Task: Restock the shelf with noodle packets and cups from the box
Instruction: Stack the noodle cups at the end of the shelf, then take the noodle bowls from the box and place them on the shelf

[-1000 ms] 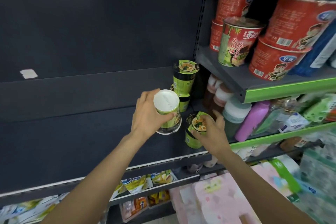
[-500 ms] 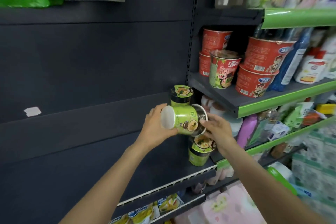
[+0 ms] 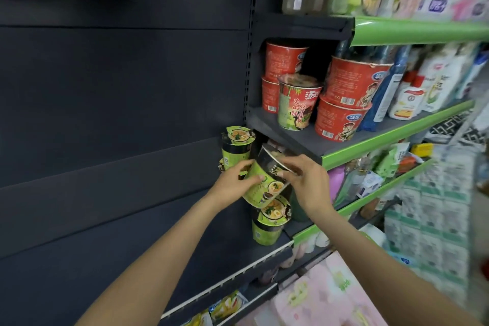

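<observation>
Head view: leftward, the dark shelf (image 3: 232,272) runs bare along the back panel up to its white-lined front edge. Both hands hold one green noodle cup (image 3: 264,182), tilted, above a standing cup (image 3: 267,225); the left hand (image 3: 232,182) curls round its side, the right hand (image 3: 307,185) pinches its rim. Another cup (image 3: 236,144) stands behind, just beside the upright. Rightward, red bowls (image 3: 341,103) crowd a green-edged shelf (image 3: 397,135).

both hands (image 3: 270,182) gripping tilted green noodle cup (image 3: 260,188), above shelved cup (image 3: 268,222)
</observation>
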The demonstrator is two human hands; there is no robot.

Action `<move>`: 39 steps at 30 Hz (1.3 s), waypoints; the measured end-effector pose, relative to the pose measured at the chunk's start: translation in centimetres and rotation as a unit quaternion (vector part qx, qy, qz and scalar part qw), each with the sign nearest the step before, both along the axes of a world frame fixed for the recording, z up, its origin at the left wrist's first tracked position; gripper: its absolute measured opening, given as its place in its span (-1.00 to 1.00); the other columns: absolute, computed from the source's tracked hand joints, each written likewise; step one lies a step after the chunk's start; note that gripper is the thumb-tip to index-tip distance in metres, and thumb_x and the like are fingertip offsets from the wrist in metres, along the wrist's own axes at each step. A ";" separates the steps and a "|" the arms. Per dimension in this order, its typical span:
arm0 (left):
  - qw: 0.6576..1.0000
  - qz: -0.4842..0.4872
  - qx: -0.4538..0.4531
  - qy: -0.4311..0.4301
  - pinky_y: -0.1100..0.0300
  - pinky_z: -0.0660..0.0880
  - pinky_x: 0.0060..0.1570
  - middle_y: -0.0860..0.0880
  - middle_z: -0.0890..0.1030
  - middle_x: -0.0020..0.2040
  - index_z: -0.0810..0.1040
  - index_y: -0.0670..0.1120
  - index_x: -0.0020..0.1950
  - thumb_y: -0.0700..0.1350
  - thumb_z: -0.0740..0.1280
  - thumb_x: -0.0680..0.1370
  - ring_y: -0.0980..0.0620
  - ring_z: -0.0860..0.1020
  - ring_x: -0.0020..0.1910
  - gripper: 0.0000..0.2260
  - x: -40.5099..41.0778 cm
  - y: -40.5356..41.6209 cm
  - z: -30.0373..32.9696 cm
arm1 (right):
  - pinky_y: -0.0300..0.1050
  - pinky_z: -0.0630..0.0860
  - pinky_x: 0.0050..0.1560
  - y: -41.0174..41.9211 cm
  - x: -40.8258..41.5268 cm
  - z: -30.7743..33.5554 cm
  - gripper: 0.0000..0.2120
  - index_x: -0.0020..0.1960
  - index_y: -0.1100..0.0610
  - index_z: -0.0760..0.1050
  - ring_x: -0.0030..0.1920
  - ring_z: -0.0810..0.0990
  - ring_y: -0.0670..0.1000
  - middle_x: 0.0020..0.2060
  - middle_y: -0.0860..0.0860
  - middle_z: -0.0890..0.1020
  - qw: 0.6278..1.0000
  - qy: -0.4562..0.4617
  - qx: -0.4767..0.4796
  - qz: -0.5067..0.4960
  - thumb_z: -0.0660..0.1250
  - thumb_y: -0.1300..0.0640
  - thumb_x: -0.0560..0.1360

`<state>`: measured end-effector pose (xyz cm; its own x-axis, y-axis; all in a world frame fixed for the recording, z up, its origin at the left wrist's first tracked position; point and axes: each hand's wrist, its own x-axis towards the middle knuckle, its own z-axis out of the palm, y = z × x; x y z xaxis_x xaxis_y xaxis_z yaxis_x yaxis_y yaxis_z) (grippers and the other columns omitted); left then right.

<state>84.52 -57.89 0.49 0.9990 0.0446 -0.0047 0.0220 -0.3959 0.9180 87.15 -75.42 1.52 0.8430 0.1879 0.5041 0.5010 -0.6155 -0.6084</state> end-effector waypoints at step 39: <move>0.873 0.281 0.361 -0.170 0.01 0.50 -0.02 0.02 0.63 -0.09 0.55 -0.06 0.08 -0.08 0.30 0.54 0.01 0.58 -0.08 -0.84 -15.0 3.7 2.1 | -0.04 0.50 -0.01 9.1 -7.8 0.5 -0.77 0.10 0.10 0.54 -0.09 0.52 -0.03 -0.11 -0.01 0.52 0.967 0.010 -0.073 0.244 0.28 0.26 0.46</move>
